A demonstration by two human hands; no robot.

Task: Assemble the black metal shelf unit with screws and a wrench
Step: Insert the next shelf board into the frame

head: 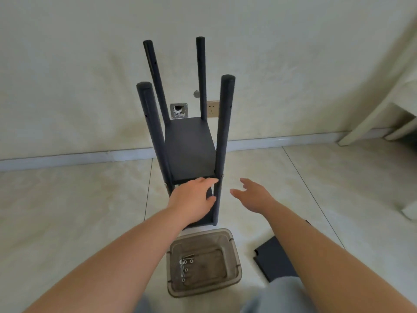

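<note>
— How far along does the shelf unit (188,141) look to you?

— Partway, I'd judge. It stands upright on the tiled floor (67,199) near the wall, four black posts rising, with one shelf panel (189,147) fixed between them low down. A screw head (222,175) shows at the front right post, level with that panel. There seems to be another panel at the base, but the left forearm hides most of it.

— And what's left?

— The upper stretch of the posts is bare, and small holes show along them, so at least one more shelf probably goes in higher up. A loose black panel (274,258) lies on the floor to the right, half hidden by the right arm.

— Hardware?

— A clear plastic tray (203,290) sits on the floor just in front of the unit, holding a few screws (186,263) and what may be the wrench; too small to be sure.

— The hands?

— The left hand (191,197) reaches toward the front edge of the fitted panel, fingers straight, fingertips at or touching the right front post. The right hand (252,195) hovers just beside that post, fingers spread and relaxed, holding nothing.
</note>
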